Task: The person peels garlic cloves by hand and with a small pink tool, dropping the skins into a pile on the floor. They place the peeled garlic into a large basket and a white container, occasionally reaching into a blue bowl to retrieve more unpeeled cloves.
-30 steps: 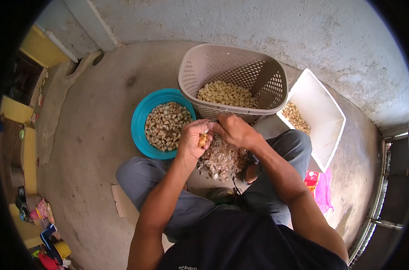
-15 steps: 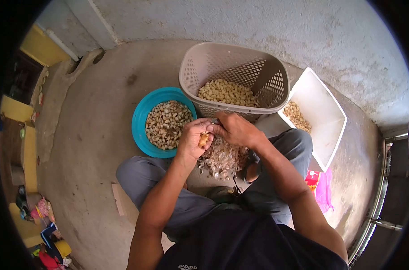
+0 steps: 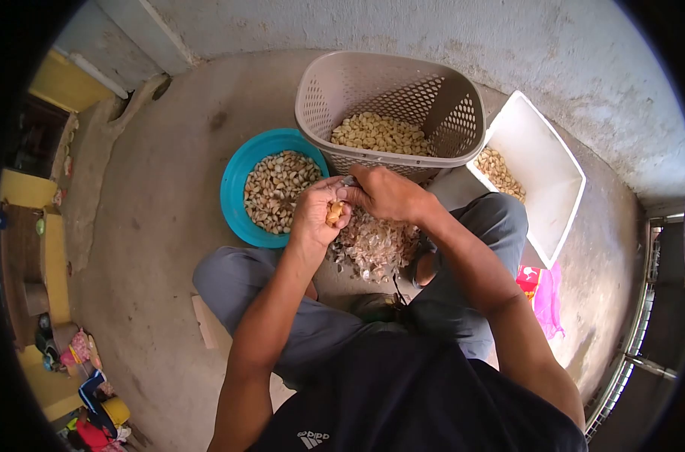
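Your side of the basket (image 3: pixel 380 84), little changes — your left hand (image 3: pixel 314 211) stays curled round a tan piece (image 3: pixel 334 214), unreleased; your right hand (image 3: pixel 390 193) stays closed (on what, I can't tell).

Dark shirt (image 3: pixel 410 384) bears white "adidas" lettering (image 3: pixel 313 435) and a striped logo (image 3: pixel 311 443). Print on red packet (image 3: pixel 529 276) is too small to read.

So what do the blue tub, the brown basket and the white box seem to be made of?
Blue tub: likely plastic, by its even colour and smooth, faintly shiny rim. Brown basket: probably moulded plastic with a satin finish, given the regular holes through its walls. White box: mostly matte; its plain, pale walls suggest foam or plastic, but I can't tell which.
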Demonstrator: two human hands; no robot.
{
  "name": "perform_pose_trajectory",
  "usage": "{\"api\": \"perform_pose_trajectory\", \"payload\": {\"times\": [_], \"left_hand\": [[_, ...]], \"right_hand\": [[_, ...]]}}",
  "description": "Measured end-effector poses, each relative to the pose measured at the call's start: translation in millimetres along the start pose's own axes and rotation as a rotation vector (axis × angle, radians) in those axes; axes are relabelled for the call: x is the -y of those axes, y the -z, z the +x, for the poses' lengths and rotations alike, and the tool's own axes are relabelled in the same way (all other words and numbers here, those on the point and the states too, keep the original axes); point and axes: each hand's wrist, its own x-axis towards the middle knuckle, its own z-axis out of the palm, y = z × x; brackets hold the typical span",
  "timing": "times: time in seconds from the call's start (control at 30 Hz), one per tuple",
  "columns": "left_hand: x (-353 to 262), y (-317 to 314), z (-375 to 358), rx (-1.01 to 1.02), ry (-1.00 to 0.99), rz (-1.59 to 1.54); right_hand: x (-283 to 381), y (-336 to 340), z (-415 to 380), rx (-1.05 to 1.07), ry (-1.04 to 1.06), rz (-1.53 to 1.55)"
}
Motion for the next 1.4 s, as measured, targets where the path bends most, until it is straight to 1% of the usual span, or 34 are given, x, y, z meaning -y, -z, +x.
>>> {"api": "perform_pose_trajectory", "payload": {"times": [0.03, 0.1, 0.13, 0.27, 0.37, 0.4, 0.47, 0.6, 0.8, 1.0, 1.3, 1.4], "left_hand": [[-0.7, -1.9, -1.1, -0.005, -0.007, 0.001], [2.6, -0.9, -3.4, 0.058, 0.003, -0.008], [0.5, -1.5, -2.7, 0.095, 0.003, -0.007], [-1.7, -4.3, -2.7, 0.263, 0.000, -0.018], [3.7, 2.3, 3.6, 0.286, 0.080, -0.147], [2.7, -1.6, 0.7, 0.297, 0.075, -0.151], [1.3, -3.1, -1.5, 0.306, 0.079, -0.114], [-0.5, -3.3, -2.8, 0.330, 0.097, -0.063], [3.7, 0.2, 0.6, 0.343, 0.129, -0.090], [5.4, -6.7, -1.7, 0.273, 0.097, -0.064], [7.4, -21.5, -11.4, 0.089, -0.104, 0.193], [9.3, -20.3, -10.6, 0.067, -0.126, 0.226]], "right_hand": [[0.4, 0.4, 0.2, 0.010, -0.011, -0.003], [-2.4, -1.1, -2.7, -0.015, 0.005, 0.092], [-3.9, 1.0, -1.8, -0.034, 0.018, 0.136], [-0.7, 19.3, -6.9, -0.041, -0.041, 0.200], [-10.5, 15.3, -6.5, -0.041, -0.026, 0.088], [-9.7, 17.1, -7.6, -0.051, -0.012, 0.055], [-6.5, 23.0, -11.1, -0.067, 0.019, -0.009], [-4.9, 25.8, -17.2, -0.081, 0.015, -0.059], [-8.7, 24.6, -20.2, -0.069, -0.008, -0.076], [-11.4, 24.2, -23.0, -0.047, 0.016, -0.086], [-2.9, 22.1, -26.2, -0.057, 0.005, -0.178], [-7.1, 14.9, -25.4, -0.080, -0.002, -0.192]]}}
